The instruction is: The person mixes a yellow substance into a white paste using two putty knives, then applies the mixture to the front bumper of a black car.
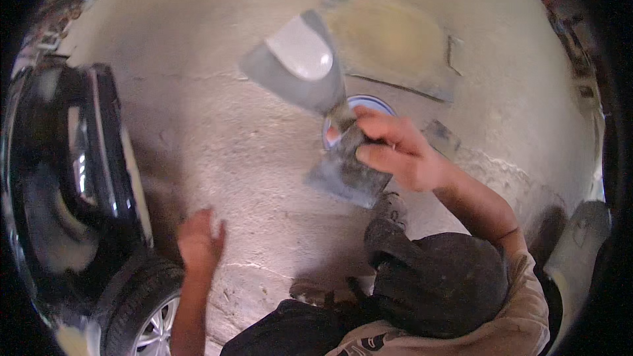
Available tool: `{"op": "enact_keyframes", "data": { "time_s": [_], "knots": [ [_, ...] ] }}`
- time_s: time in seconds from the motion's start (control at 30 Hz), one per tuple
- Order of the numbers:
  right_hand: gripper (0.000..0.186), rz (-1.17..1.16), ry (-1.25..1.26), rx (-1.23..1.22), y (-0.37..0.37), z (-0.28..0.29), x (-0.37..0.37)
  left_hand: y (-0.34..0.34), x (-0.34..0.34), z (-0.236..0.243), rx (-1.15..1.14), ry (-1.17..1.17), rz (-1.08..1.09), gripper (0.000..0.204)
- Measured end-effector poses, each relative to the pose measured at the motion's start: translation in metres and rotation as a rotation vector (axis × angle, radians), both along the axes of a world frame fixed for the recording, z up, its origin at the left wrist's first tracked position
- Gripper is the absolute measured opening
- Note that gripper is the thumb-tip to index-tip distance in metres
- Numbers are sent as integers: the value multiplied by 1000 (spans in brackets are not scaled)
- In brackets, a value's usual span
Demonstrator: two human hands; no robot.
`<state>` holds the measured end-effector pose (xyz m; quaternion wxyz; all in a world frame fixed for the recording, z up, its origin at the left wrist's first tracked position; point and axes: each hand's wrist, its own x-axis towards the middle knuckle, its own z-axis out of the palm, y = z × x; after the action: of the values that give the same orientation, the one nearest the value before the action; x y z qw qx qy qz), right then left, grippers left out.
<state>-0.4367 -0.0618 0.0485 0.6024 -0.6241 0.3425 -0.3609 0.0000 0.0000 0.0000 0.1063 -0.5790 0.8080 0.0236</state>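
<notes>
The left hand (201, 242), fingers loosely apart, hangs near a car wheel (143, 300). Well apart, the right hand (405, 157) clamps a spatula (320, 94), white paste (300, 49) on its blade; beyond, a blue-rimmed round container (372, 101) shows, contents mostly hidden.

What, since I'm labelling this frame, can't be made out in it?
In the head view:
- Round blue-and-white-rimmed object: middle mostly hidden behind the right hand and dark rectangular flat plate.
- Whether that plate joins the grey triangular blade: blurred, partly covered by the right hand.
- Left hand: finger outlines blurred.
- Silver-spoked black-tyred wheel: cut off by the lower edge.
</notes>
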Motion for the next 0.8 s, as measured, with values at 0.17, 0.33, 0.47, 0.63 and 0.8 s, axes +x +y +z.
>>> {"op": "enact_keyframes", "data": {
  "time_s": [0.17, 0.33, 0.47, 0.63, 0.8],
  "knots": [
    [39, -307, 192, 61, 14, 4, -50, 26, -142, -81, 533, 509, -311, 34],
    [44, -503, 216, 181, 48, 10, -73, 31, -290, -125, 455, 864, -529, 27],
    [46, -609, 306, 244, 77, 21, -89, 13, -377, -155, 169, 703, -671, 31],
    [38, -697, 378, 267, 119, 24, -100, 2, -420, -205, -85, 426, -708, 31],
    [30, -713, 354, 246, 148, 20, -105, -1, -415, -182, 138, 384, -773, 24]
  ]
}}
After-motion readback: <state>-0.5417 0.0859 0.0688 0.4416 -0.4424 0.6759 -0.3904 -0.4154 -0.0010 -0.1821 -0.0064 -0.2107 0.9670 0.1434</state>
